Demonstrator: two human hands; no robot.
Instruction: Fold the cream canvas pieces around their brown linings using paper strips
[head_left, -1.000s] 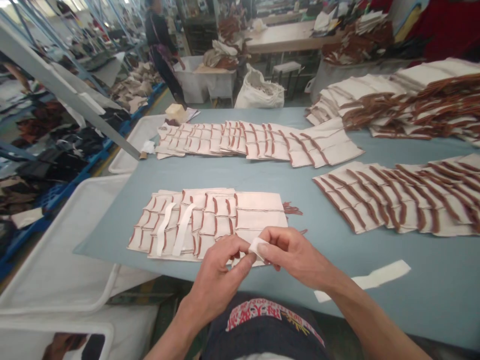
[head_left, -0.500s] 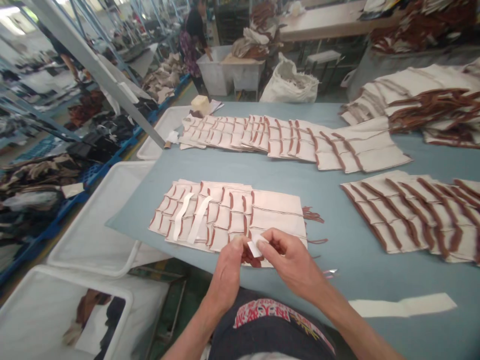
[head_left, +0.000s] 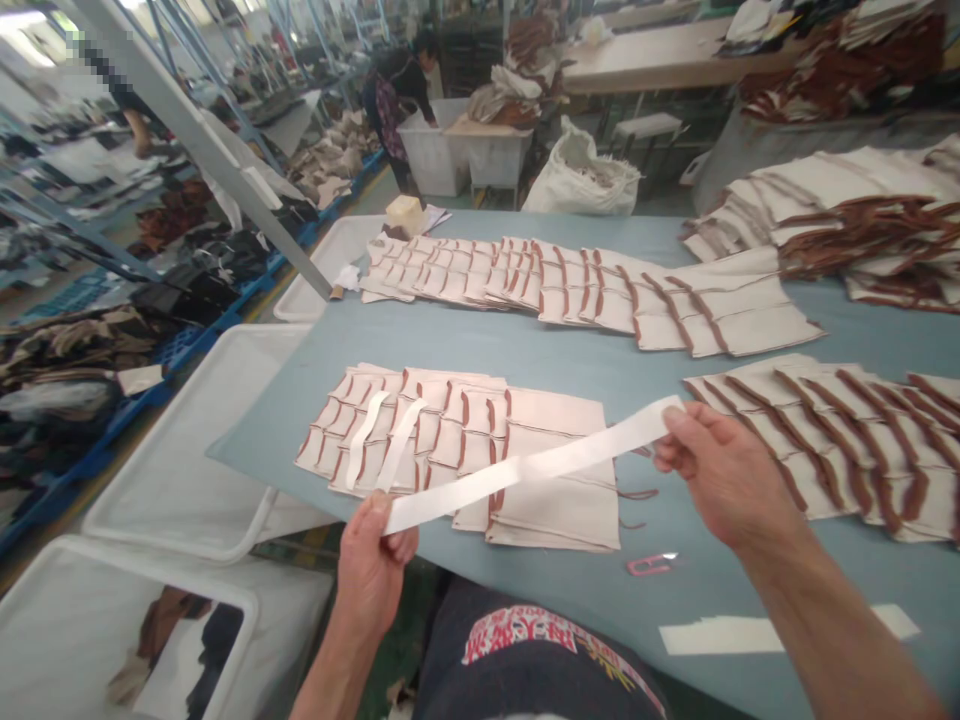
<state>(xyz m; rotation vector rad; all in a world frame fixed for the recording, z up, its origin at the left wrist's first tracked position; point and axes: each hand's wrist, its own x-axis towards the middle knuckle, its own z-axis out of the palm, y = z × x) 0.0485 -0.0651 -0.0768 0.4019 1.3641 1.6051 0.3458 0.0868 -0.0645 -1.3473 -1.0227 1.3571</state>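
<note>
A long white strip (head_left: 525,468) is stretched between my two hands, slanting up to the right. My left hand (head_left: 375,545) pinches its lower end near the table's front edge. At the upper end my right hand (head_left: 709,460) grips it between thumb and fingers. Beneath the strip lies a row of overlapping cream fabric panels (head_left: 555,425) with brown edging. Two short white strips, one on the left (head_left: 365,435) and another beside it (head_left: 400,445), rest on those panels. Pink thread snips (head_left: 651,565) lie on the table below my right hand.
Another white strip (head_left: 720,636) lies at the front right, partly behind my right forearm. More panels spread in a back row (head_left: 562,285) and at the right (head_left: 817,430). White bins (head_left: 255,520) stand left of the blue-green table (head_left: 270,400). A person (head_left: 397,100) bends over a far bin.
My hands have moved apart, the left one down-left and the right one up-right. The white strip, bunched between them before, is now drawn out straight. The snips are uncovered.
</note>
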